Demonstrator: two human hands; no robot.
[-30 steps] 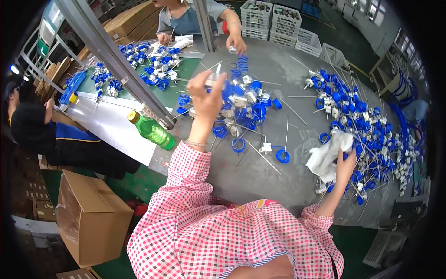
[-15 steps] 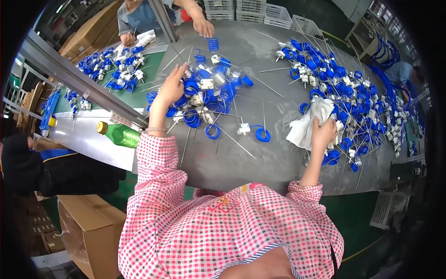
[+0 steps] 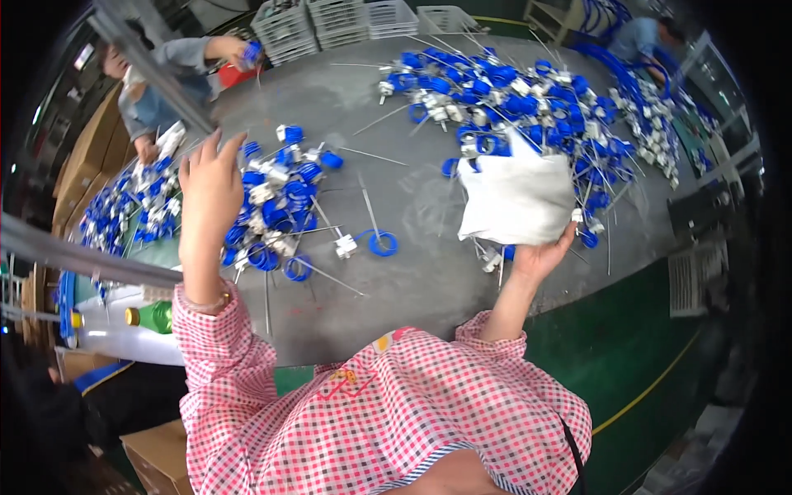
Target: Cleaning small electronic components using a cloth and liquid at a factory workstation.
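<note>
My left hand is raised at the left edge of a small heap of blue coiled tubes with white fittings and thin metal rods. Its fingers are spread and nothing shows in them. At the right, my right hand grips a white cloth by its lower edge, fingers partly hidden behind it. The cloth hangs spread out in front of a much larger heap of the same coiled parts, covering some of them. One loose blue coil with a white fitting lies between the heaps.
Across the grey table, a co-worker holds up a blue coil. White plastic crates stand along the far edge. A metal post, a green bottle and another coil heap are at the left.
My head view has turned to the right. My left hand has come off the small heap to its left edge. The cloth, bunched before, is now spread out and held up by my right hand.
</note>
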